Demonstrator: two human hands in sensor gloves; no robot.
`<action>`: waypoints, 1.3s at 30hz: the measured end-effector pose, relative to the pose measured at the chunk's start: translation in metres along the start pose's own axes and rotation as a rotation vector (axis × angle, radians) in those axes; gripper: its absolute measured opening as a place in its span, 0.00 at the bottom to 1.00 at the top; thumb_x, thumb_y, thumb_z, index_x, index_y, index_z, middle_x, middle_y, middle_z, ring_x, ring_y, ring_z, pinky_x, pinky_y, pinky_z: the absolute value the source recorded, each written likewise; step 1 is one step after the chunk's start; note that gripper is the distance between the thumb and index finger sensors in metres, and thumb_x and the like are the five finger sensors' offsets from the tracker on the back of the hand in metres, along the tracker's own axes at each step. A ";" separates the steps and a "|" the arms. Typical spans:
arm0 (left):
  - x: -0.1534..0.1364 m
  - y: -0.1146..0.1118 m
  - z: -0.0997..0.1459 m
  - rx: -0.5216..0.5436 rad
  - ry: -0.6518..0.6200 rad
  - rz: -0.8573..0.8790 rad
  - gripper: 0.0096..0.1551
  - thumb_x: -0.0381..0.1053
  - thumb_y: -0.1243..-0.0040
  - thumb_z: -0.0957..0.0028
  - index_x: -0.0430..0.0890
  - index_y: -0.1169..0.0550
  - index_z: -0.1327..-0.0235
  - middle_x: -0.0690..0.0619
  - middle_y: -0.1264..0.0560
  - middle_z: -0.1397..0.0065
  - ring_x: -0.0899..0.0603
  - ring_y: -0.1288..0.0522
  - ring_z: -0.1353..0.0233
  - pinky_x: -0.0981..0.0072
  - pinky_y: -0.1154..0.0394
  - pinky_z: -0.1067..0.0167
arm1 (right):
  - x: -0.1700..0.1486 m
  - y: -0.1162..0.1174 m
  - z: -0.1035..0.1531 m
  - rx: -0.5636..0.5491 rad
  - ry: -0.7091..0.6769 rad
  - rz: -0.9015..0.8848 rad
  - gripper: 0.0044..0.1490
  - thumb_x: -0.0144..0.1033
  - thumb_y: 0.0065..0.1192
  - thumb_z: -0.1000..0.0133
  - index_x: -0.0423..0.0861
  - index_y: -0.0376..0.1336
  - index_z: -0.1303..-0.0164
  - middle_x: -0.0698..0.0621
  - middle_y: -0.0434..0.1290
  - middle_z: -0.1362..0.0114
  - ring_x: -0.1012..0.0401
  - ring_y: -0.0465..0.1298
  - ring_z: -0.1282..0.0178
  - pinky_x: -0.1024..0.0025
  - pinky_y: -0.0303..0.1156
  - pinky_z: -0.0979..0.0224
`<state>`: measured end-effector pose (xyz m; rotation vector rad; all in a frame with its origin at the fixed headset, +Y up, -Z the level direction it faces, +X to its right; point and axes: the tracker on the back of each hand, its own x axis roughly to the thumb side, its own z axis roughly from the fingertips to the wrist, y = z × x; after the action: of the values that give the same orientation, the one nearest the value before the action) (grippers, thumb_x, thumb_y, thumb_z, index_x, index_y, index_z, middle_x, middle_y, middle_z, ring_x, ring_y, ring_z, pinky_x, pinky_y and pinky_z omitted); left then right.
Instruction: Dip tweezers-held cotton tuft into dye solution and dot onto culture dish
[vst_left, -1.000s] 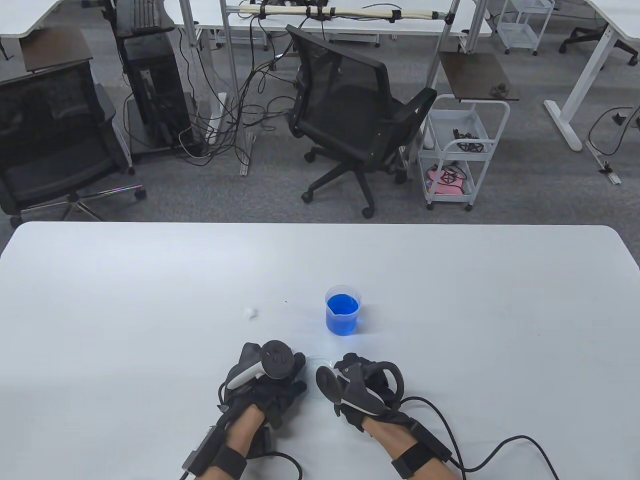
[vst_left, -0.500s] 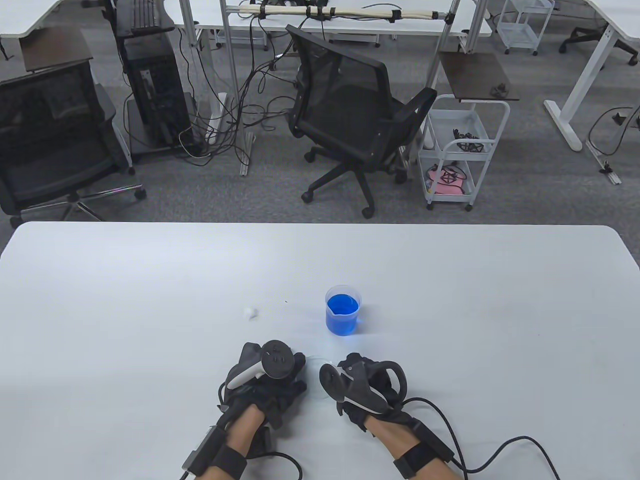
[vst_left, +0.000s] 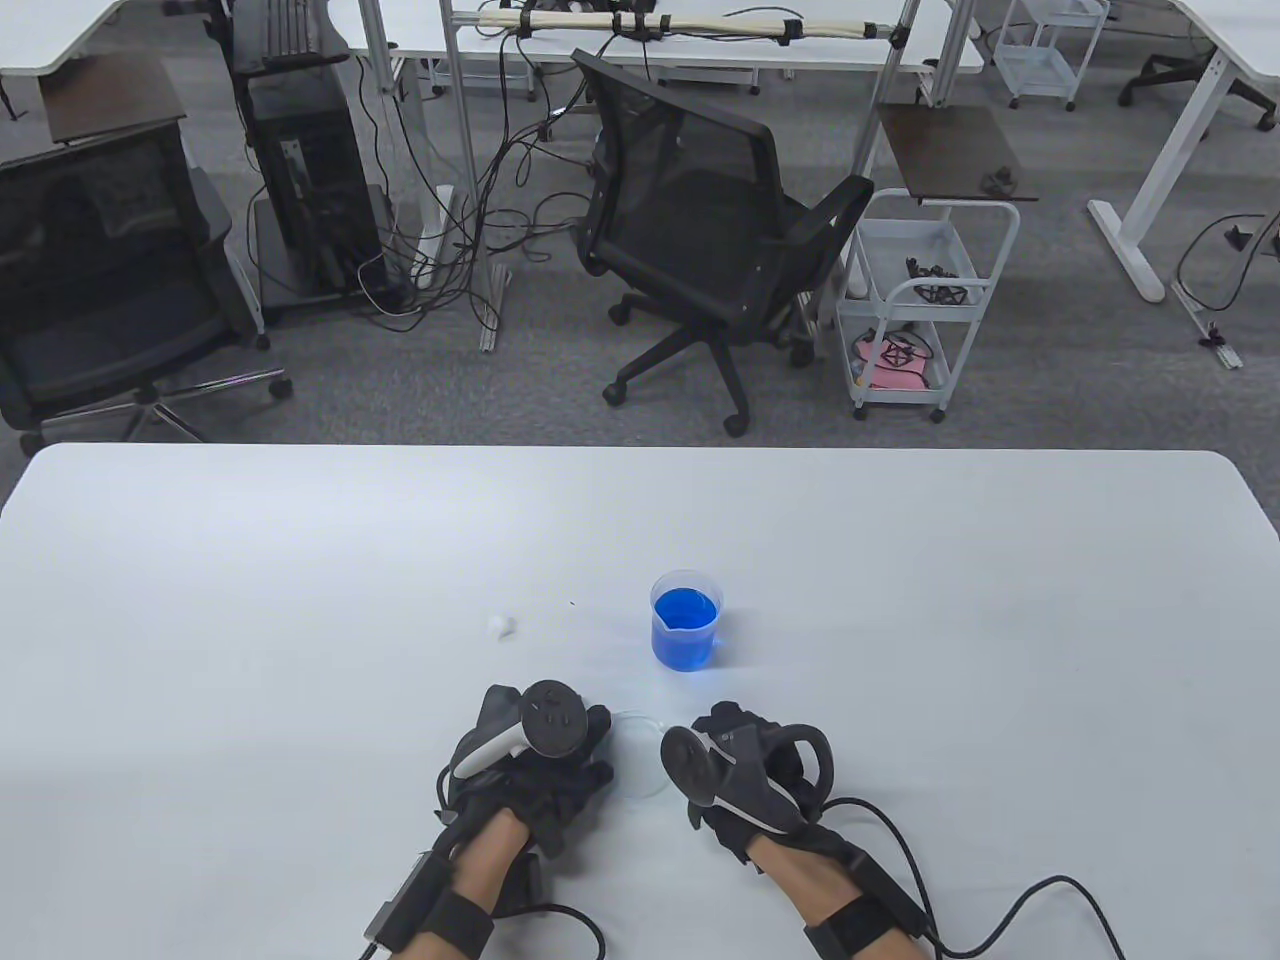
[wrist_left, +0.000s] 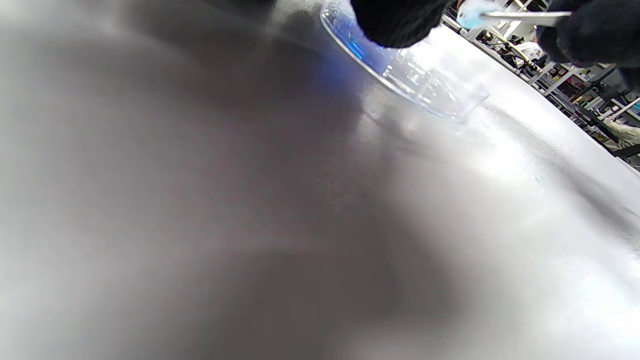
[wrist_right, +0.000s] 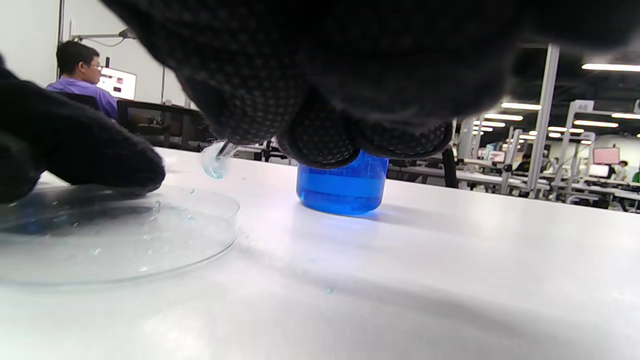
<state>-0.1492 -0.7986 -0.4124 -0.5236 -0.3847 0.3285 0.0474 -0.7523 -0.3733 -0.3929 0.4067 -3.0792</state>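
A clear culture dish (vst_left: 640, 768) lies between my hands near the table's front edge, with faint blue specks in it in the right wrist view (wrist_right: 115, 235). My left hand (vst_left: 560, 750) rests its fingers (wrist_right: 85, 150) on the dish's left rim. My right hand (vst_left: 735, 755) pinches metal tweezers (wrist_left: 525, 17), which hold a pale blue cotton tuft (wrist_right: 215, 164) just above and beyond the dish's far edge. The beaker of blue dye (vst_left: 685, 620) stands upright behind the hands. The tweezers are hidden in the table view.
A loose white cotton tuft (vst_left: 500, 627) lies on the white table (vst_left: 250, 600) left of the beaker. Glove cables (vst_left: 1000, 900) trail off the front right. Chairs and a cart stand beyond the far edge.
My right hand has moved right and slightly toward me, uncovering the culture dish. My left hand, the beaker and the loose tuft have not moved.
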 end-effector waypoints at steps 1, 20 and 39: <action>0.000 0.000 0.000 0.000 0.001 0.000 0.39 0.54 0.51 0.33 0.46 0.52 0.16 0.36 0.61 0.11 0.25 0.65 0.19 0.20 0.64 0.33 | 0.002 0.003 0.000 0.014 -0.009 0.010 0.25 0.37 0.77 0.66 0.32 0.86 0.72 0.35 0.85 0.58 0.60 0.82 0.78 0.68 0.81 0.79; -0.001 0.000 0.000 0.002 0.004 -0.001 0.39 0.54 0.51 0.33 0.46 0.52 0.16 0.36 0.61 0.11 0.25 0.65 0.18 0.20 0.64 0.33 | 0.014 -0.008 0.009 -0.009 -0.050 0.007 0.25 0.37 0.77 0.66 0.32 0.86 0.72 0.35 0.85 0.57 0.61 0.82 0.78 0.68 0.81 0.78; -0.001 0.000 0.001 0.002 0.007 0.000 0.39 0.54 0.51 0.33 0.46 0.52 0.16 0.36 0.61 0.11 0.25 0.65 0.18 0.20 0.64 0.33 | 0.019 -0.005 0.009 0.008 -0.069 -0.005 0.25 0.37 0.77 0.66 0.32 0.86 0.72 0.34 0.85 0.57 0.60 0.82 0.78 0.68 0.81 0.78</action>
<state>-0.1503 -0.7984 -0.4124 -0.5224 -0.3776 0.3271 0.0313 -0.7509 -0.3590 -0.4993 0.3926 -3.0602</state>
